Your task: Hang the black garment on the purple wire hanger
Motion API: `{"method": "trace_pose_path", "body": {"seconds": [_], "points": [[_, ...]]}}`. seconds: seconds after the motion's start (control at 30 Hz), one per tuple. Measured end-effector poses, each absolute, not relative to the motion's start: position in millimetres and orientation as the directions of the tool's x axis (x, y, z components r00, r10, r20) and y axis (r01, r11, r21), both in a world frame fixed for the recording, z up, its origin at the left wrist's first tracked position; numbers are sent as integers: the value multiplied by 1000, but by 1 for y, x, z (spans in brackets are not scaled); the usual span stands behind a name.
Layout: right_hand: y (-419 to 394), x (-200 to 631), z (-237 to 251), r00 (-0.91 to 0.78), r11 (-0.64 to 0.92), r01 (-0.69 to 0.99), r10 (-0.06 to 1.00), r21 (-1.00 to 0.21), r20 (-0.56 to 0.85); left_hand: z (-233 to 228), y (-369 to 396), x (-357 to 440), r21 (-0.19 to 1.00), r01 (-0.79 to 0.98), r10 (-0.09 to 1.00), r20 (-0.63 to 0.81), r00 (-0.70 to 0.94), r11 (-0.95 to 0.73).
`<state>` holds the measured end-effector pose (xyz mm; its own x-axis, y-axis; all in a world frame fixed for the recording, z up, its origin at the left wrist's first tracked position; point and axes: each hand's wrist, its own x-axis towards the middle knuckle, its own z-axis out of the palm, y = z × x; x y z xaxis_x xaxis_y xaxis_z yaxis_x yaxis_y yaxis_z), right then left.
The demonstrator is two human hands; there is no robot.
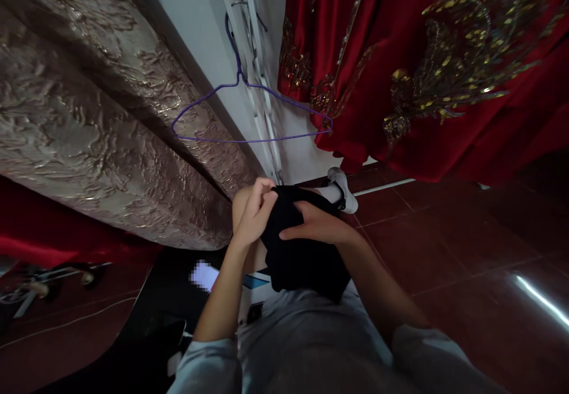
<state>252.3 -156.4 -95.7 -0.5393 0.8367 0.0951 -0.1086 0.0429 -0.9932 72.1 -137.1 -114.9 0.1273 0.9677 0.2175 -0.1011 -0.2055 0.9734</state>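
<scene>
We've got a black cloth [306,258] on the lap, draped over the right leg, with both hands on it. Left hand [253,213]: thumb and index nearly meet at the cloth's far edge, and we read that as a closed pinch on it. Right hand [317,225]: thumb spread from the fingers, lying against the cloth; we can't tell if it grips or just presses.

Progress: we'd call this mid-handling. The cloth is on the lap with both hands at it, but it looks bunched, with no neat shape we can make out, and neither hand has let go. Dark fabric hides the folds, so we can't say how much is left.

Around it: a bare purple hanger [240,74] hangs at the white rack [262,101] ahead, with nothing on it. We see beige fabric [111,127] on the left and a red garment [351,86] with gold trim on the right. A lit phone [205,276] lies on the black surface beside the left forearm.
</scene>
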Motion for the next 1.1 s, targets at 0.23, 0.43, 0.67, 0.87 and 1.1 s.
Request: {"method": "trace_pose_path", "body": {"seconds": [0.23, 0.43, 0.67, 0.87, 1.1], "points": [[-134, 294, -5, -387, 505, 2, 796, -863, 465, -117, -121, 34, 658, 410, 672, 200, 714, -631], [-62, 262, -20, -170, 687, 93, 725, -721, 668, -86, -99, -40, 364, 769, 843, 102, 528, -526], [-21, 241, -97, -142, 544, 182, 839, -819, 526, -95, -112, -82, 327, 825, 878, 30, 478, -461], [-56, 291, -70, -58, 579, 373, 794, -725, 605, -67, -106, -95, 313, 841, 866, 392, 309, -442], [-60, 293, -64, -6, 496, 320, 853, -807, 522, -20, -102, -55, 448, 705, 763, 613, 206, -550]]}}
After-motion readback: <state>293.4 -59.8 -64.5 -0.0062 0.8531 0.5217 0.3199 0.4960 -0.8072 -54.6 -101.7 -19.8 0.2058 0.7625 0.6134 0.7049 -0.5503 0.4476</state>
